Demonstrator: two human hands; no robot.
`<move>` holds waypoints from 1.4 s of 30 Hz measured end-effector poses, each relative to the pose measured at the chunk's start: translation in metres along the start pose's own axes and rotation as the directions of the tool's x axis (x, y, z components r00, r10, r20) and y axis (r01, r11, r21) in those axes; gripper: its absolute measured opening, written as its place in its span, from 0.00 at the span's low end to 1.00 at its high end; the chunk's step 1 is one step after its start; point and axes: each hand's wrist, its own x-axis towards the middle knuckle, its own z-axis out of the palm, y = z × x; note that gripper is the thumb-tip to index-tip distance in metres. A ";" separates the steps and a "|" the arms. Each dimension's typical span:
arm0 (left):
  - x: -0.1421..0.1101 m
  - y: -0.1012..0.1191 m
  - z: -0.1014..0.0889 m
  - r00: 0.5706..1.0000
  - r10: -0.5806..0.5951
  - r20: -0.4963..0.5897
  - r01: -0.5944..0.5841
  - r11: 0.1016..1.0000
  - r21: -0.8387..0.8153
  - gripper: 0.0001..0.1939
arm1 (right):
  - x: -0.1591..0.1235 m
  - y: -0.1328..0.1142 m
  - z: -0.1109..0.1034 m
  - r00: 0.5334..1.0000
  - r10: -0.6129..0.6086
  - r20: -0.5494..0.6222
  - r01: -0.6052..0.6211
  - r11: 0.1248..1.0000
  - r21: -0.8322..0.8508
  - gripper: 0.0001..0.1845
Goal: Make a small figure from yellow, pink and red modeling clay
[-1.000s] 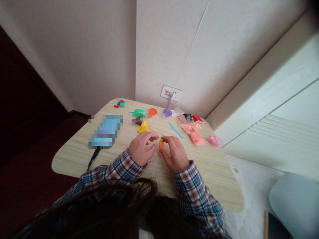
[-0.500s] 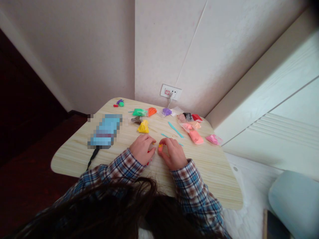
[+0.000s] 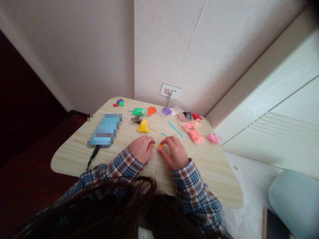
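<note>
My right hand (image 3: 174, 153) pinches a small piece of modelling clay (image 3: 159, 149), salmon pink with yellow on top, between thumb and forefinger. Just left of it, my left hand (image 3: 141, 149) is curled, with a tiny bit of yellow clay (image 3: 153, 146) showing at its fingertips. Something red in clear wrapping (image 3: 149, 161) lies partly hidden beneath that hand. Beyond the hands are a yellow clay bag (image 3: 143, 126) and a long blue modelling tool (image 3: 175, 128). A smaller blue tool (image 3: 164, 134) is partly covered by my right hand.
Bags of green clay (image 3: 139, 112), orange clay (image 3: 152, 111), purple clay (image 3: 166, 111) and several other colours line the table's (image 3: 209, 179) far side. A blurred-out blue device (image 3: 106, 130) with a black cord lies left. Small clay shapes (image 3: 121, 103) sit at the back-left corner.
My left hand's thumb and fingers have drawn closer together over the yellow bit. My right hand keeps its pinch on the clay, almost in the same place.
</note>
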 end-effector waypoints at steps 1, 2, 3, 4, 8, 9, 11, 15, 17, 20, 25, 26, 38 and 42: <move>0.000 0.000 0.000 1.000 -0.014 0.000 0.014 1.000 -0.002 0.12 | 0.000 0.000 0.000 1.000 0.009 -0.004 -0.009 1.000 0.000 0.08; 0.000 0.001 0.000 1.000 -0.029 -0.001 0.029 1.000 -0.005 0.12 | 0.000 0.001 0.001 1.000 0.017 -0.003 -0.017 1.000 0.000 0.08; 0.000 0.001 0.000 0.999 -0.041 -0.003 0.041 0.999 -0.007 0.12 | 0.000 0.001 0.001 1.000 0.025 0.001 -0.025 1.000 -0.002 0.08; -0.001 0.001 -0.001 0.999 -0.049 -0.003 0.049 0.999 -0.009 0.11 | -0.001 0.001 0.001 0.999 0.032 0.005 -0.032 0.999 -0.002 0.08; 0.000 0.001 -0.002 0.997 -0.060 0.038 0.060 0.998 -0.006 0.09 | 0.000 0.001 0.001 0.999 0.050 0.006 -0.051 0.999 0.015 0.10; 0.001 0.001 -0.002 0.997 -0.063 0.052 0.063 0.998 0.001 0.09 | 0.000 0.000 0.001 0.998 0.055 0.004 -0.055 0.998 0.025 0.10; 0.001 0.002 -0.002 0.995 -0.068 0.069 0.066 0.998 0.023 0.08 | 0.000 0.000 0.001 0.998 0.060 0.008 -0.060 0.997 0.046 0.11; 0.002 0.008 -0.002 0.996 -0.067 0.063 0.060 0.994 0.096 0.06 | 0.001 -0.004 0.001 0.997 0.070 0.026 -0.071 0.995 0.073 0.12; 0.002 0.011 -0.003 0.996 -0.066 0.067 0.057 0.989 0.135 0.06 | 0.002 -0.006 0.001 0.997 0.073 0.031 -0.075 0.994 0.080 0.12; 0.003 0.014 -0.004 0.994 -0.070 0.081 0.056 0.984 0.167 0.06 | 0.001 -0.008 0.001 0.997 0.074 0.020 -0.076 0.993 0.090 0.13; 0.002 0.014 -0.004 0.993 -0.090 0.083 0.072 0.979 0.192 0.05 | 0.001 -0.006 0.002 0.998 0.057 0.018 -0.059 0.992 0.112 0.13; 0.002 0.014 -0.004 0.992 -0.092 0.085 0.074 0.978 0.195 0.05 | 0.001 -0.004 0.003 0.999 0.049 0.025 -0.051 0.992 0.112 0.13; 0.001 0.011 0.000 0.997 0.028 -0.071 -0.019 0.993 0.117 0.03 | 0.000 -0.008 0.001 0.997 0.052 -0.054 -0.044 0.990 0.133 0.15; 0.001 0.008 0.000 0.942 0.215 -0.256 -0.222 0.975 0.003 0.02 | 0.002 -0.010 -0.007 0.979 0.038 -0.203 0.010 0.974 0.228 0.10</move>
